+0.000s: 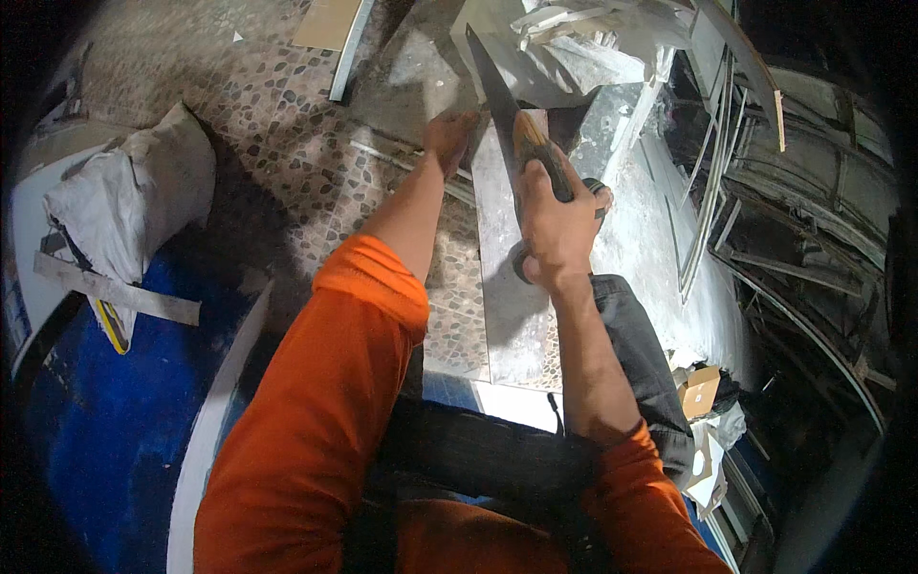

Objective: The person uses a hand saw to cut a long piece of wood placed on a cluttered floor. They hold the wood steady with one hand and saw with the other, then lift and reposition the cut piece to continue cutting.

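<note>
My right hand (pixel 559 225) is wrapped round the dark handle of a handsaw (pixel 493 84). Its tapering blade points away and slightly left, lying over the far part of a long pale board (pixel 509 316). The board runs from near my body to beyond the saw handle. At its far left edge, my left hand (pixel 451 142) is closed, its fingertips partly hidden by the board and shadow. Where the saw's teeth meet the board is too dark to make out.
A crumpled white sack (pixel 143 182) and a pale strip (pixel 120 289) lie at the left, by a blue surface (pixel 105 421). Metal frames and strips (pixel 803 191) crowd the right. White scraps (pixel 583 43) pile up ahead. A small cardboard box (pixel 700 390) sits beyond my right knee.
</note>
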`<act>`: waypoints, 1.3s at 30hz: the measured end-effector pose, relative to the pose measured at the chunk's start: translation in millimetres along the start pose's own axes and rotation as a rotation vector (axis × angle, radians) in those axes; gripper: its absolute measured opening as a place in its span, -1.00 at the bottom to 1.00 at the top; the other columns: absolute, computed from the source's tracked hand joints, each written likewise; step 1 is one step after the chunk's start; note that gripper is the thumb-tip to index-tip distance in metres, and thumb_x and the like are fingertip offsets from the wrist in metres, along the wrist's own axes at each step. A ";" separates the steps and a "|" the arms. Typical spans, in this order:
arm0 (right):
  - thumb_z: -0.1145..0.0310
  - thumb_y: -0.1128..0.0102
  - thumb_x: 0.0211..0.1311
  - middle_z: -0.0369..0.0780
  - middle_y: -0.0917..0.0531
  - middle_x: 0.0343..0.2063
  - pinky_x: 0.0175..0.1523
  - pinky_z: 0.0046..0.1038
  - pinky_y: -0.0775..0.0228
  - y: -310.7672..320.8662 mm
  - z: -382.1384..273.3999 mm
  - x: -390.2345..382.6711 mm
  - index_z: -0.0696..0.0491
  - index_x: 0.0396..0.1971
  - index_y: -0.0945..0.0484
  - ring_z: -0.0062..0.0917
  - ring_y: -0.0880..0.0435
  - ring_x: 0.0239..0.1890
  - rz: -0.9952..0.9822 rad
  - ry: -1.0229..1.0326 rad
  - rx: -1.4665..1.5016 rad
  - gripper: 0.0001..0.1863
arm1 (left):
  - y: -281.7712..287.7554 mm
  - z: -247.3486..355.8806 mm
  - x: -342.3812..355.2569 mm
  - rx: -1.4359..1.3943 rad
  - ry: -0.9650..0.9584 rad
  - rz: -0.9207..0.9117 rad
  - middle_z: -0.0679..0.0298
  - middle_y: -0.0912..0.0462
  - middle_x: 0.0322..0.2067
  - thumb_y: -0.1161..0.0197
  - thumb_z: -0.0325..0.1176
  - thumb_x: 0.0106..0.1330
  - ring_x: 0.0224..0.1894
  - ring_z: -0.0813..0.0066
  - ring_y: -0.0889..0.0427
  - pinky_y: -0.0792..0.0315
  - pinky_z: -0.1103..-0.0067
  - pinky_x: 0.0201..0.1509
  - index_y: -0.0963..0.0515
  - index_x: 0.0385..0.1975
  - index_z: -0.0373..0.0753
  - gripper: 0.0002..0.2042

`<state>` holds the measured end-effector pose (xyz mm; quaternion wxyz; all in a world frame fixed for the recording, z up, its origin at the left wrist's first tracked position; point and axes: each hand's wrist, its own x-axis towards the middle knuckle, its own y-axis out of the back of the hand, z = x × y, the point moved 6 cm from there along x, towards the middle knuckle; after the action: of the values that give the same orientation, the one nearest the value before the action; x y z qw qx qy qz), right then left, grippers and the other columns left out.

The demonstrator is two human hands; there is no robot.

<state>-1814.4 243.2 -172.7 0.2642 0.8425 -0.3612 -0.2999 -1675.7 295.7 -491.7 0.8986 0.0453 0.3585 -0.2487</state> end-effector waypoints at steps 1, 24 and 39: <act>0.18 -0.24 0.48 -0.17 -0.69 -0.19 -0.05 -0.44 -0.50 7.5 14.7 -1.9 0.20 0.33 -0.51 -0.53 -0.61 -0.24 0.021 0.003 -0.067 -0.45 | -16.8 -1.4 -5.4 -0.112 0.013 -0.051 0.00 -0.76 -0.02 -0.41 -0.01 0.34 -0.01 0.17 -0.71 -0.54 0.33 0.09 -0.63 0.13 -0.34 -0.45; 0.36 -0.14 0.52 -0.02 -0.64 0.22 0.37 -0.32 -0.38 100.8 6.3 -148.6 0.36 0.41 -0.31 -0.38 -0.58 0.29 -0.120 0.011 -0.001 -0.41 | -20.2 13.4 -23.5 0.155 -0.111 0.175 -0.18 -0.72 0.01 -0.39 0.10 0.33 0.09 0.02 -0.71 -0.54 0.28 0.15 -0.63 0.12 -0.36 -0.38; 0.36 -0.24 0.46 0.03 -0.63 0.19 0.42 -0.35 -0.32 101.7 -4.1 -153.2 0.39 0.37 -0.35 -0.38 -0.57 0.28 -0.143 -0.086 0.104 -0.39 | -14.0 5.0 -28.6 0.081 -0.026 0.080 -0.05 -0.76 -0.19 -0.43 0.00 0.32 -0.10 0.04 -0.71 -0.51 0.27 0.04 -0.66 -0.07 -0.37 -0.52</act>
<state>-1942.9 300.7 -54.4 0.1823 0.8651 -0.3261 -0.3348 -1697.0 294.0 -467.6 0.9099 0.0930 0.3344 -0.2273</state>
